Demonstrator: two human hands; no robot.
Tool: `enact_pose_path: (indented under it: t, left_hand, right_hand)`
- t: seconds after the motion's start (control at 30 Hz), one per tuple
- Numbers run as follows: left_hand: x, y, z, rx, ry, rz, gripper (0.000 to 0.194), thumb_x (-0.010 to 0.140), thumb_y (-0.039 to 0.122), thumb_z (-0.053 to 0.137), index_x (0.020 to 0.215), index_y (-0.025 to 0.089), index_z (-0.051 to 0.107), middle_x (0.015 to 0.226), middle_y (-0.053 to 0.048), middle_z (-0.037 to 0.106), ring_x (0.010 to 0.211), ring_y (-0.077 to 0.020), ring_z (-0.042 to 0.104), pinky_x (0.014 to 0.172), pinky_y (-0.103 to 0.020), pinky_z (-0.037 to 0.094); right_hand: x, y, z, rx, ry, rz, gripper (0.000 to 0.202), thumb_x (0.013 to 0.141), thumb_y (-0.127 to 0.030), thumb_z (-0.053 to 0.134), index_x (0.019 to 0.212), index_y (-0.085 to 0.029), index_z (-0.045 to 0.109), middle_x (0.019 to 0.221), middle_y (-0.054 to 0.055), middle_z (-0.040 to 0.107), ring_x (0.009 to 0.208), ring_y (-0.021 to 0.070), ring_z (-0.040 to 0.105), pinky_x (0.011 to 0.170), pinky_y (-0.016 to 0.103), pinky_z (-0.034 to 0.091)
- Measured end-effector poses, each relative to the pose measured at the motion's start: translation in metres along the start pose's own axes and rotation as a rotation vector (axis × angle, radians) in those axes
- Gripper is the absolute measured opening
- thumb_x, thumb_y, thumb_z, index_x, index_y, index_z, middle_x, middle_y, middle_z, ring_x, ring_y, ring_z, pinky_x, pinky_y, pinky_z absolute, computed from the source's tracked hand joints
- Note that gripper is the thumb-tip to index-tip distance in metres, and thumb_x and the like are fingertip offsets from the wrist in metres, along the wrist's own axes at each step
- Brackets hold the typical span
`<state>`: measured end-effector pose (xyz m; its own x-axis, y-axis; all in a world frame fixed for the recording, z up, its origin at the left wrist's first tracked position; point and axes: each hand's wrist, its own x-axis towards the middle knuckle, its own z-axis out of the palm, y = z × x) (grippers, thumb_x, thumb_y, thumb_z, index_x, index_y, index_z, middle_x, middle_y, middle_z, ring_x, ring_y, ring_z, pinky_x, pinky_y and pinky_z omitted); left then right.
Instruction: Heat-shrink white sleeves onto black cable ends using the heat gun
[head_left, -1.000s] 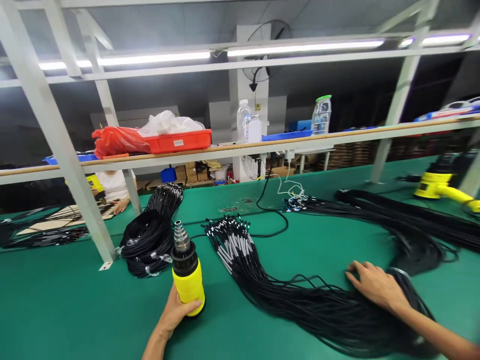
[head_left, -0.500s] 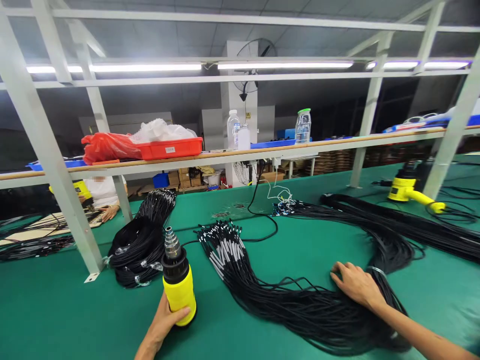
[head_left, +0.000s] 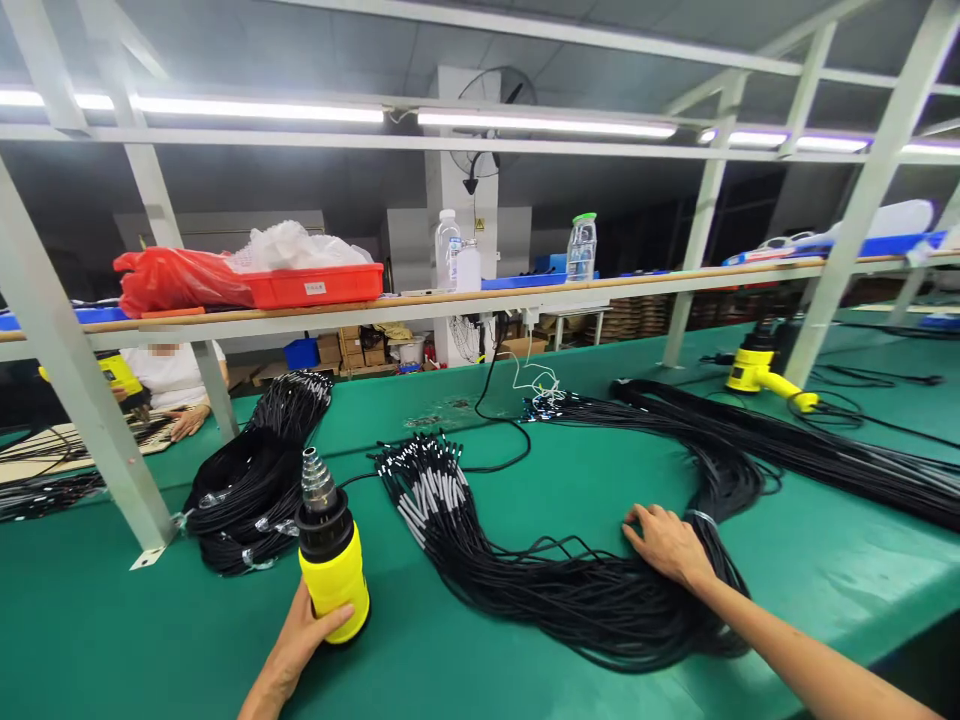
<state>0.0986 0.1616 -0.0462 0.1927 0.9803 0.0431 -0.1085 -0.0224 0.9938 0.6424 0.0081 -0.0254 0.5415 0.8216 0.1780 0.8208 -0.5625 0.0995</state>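
My left hand (head_left: 300, 632) is closed around the yellow body of a heat gun (head_left: 337, 575), whose stepped metal nozzle points up. Its fingers behind the body are mostly hidden. Right of the heat gun, a thick bundle of black cables (head_left: 555, 610) curves across the green table, its ends with grey sleeves and white tips fanned toward the nozzle. My right hand (head_left: 664, 540) lies palm down at the bundle's bend, fingers loosely bent and apart, gripping nothing visible. A clear tie (head_left: 701, 517) wraps the cables just beyond it.
Coiled black cables (head_left: 244, 490) lie behind the heat gun, beside a white post (head_left: 105, 430). More cables (head_left: 787, 440) and a second yellow heat gun (head_left: 757, 370) are at the right. A shelf holds a red tray (head_left: 319, 285) and bottles. A co-worker's hand (head_left: 187, 420) shows far left.
The view has turned slightly right, so most things appear farther left. My left hand keeps its hold on the heat gun, and my right hand stays on the cable bundle.
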Motion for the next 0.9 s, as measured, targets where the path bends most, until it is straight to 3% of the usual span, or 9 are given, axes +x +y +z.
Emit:
enact_pose_path:
  t: [0.37, 0.57, 0.9]
  left_hand:
    - [-0.001, 0.001, 0.002, -0.037, -0.007, 0.010, 0.080, 0.047, 0.048, 0.092, 0.116, 0.016, 0.067, 0.113, -0.015, 0.075, 0.111, -0.0392, 0.067, 0.103, -0.053, 0.050]
    - [0.000, 0.002, 0.003, -0.071, -0.019, 0.026, 0.085, 0.044, 0.047, 0.093, 0.119, 0.016, 0.066, 0.113, -0.016, 0.074, 0.109, -0.0396, 0.067, 0.102, -0.054, 0.050]
    - [0.004, -0.006, 0.000, -0.109, -0.043, 0.030, 0.087, 0.046, 0.045, 0.094, 0.123, 0.017, 0.065, 0.112, -0.015, 0.074, 0.112, -0.0377, 0.065, 0.103, -0.050, 0.049]
  right_hand:
    - [0.001, 0.001, -0.001, 0.026, -0.005, -0.017, 0.030, 0.099, -0.027, 0.043, 0.110, -0.014, 0.068, 0.108, 0.017, 0.068, 0.103, 0.0338, 0.064, 0.083, 0.040, 0.044]
    - [0.001, 0.002, 0.000, 0.070, 0.014, -0.025, 0.035, 0.101, -0.022, 0.035, 0.104, -0.016, 0.069, 0.108, 0.021, 0.067, 0.102, 0.0340, 0.065, 0.083, 0.042, 0.043]
    - [0.010, 0.007, 0.009, 0.073, 0.023, -0.002, 0.032, 0.099, -0.024, 0.039, 0.103, -0.019, 0.070, 0.107, 0.019, 0.068, 0.101, 0.0338, 0.066, 0.081, 0.042, 0.047]
